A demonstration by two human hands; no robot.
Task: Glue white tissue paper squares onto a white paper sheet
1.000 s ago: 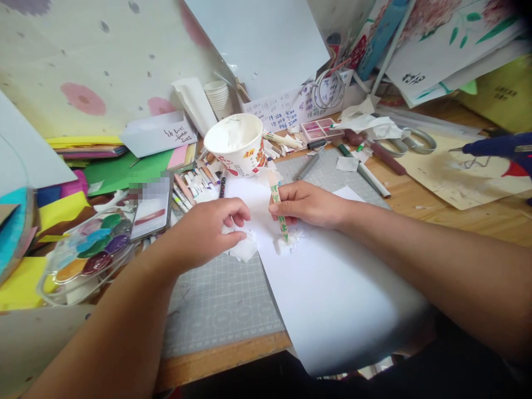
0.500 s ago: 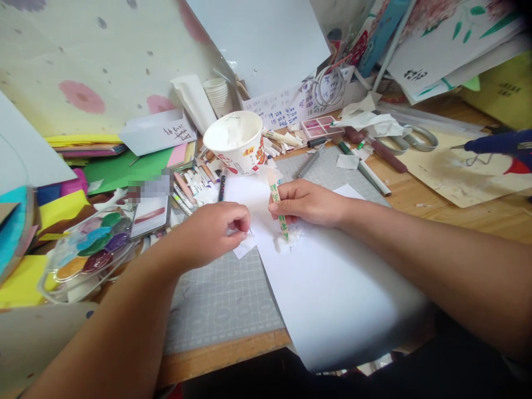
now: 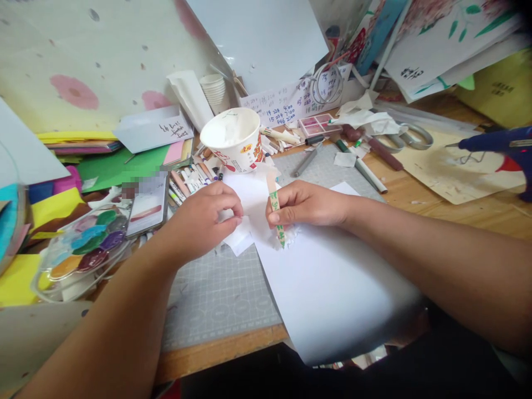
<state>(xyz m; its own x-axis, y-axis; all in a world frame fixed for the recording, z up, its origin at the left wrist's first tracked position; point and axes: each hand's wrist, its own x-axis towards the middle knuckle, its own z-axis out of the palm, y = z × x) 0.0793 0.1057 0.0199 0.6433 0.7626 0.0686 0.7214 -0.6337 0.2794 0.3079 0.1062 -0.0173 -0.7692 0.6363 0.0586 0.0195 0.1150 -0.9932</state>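
Now the left hand (image 3: 208, 213) has drawn finger and thumb together, catch unclear, by the large white paper sheet's (image 3: 328, 288) left edge, so only the right hand (image 3: 307, 204) surely grips: a flat, green-patterned pale stick (image 3: 274, 199) over that sheet.

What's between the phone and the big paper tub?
Between the phone and the paper tub, the head view shows a jumble of markers.

left: paint palette (image 3: 89, 244), wells of many colours | upper left: pink-flowered wall covering (image 3: 108, 72) | right edge: blue glue gun (image 3: 494, 143) | upper right: grey-handled scissors (image 3: 420, 146)
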